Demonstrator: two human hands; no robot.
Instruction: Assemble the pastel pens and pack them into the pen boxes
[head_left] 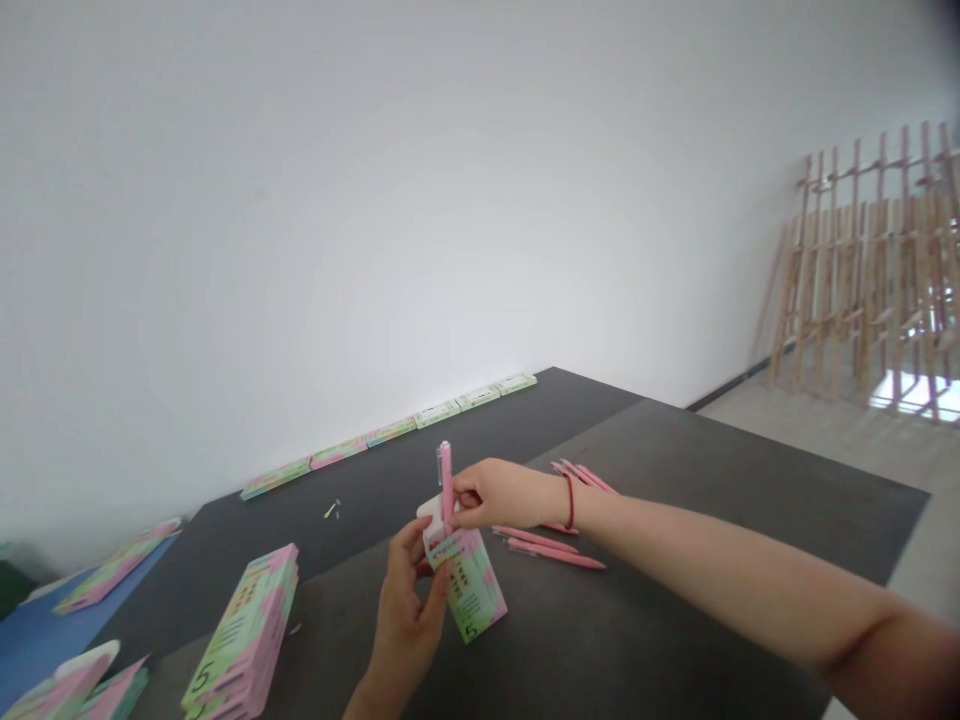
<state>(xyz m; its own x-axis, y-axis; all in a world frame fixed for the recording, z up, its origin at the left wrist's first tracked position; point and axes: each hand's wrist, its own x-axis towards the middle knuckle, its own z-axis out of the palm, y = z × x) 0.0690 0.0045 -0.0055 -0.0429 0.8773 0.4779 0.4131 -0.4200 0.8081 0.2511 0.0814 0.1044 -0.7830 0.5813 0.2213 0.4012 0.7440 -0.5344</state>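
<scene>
Gripping a pink pen (pixel 446 482) upright, the right hand (pixel 495 494) sets its lower end in the open top of a small pink-and-green box (pixel 471 583), which the left hand (pixel 405 610) clasps above the dark counter (pixel 712 480). More pink pens (pixel 551 547) lie just beyond; a stack of matching boxes (pixel 244 635) sits left.
</scene>
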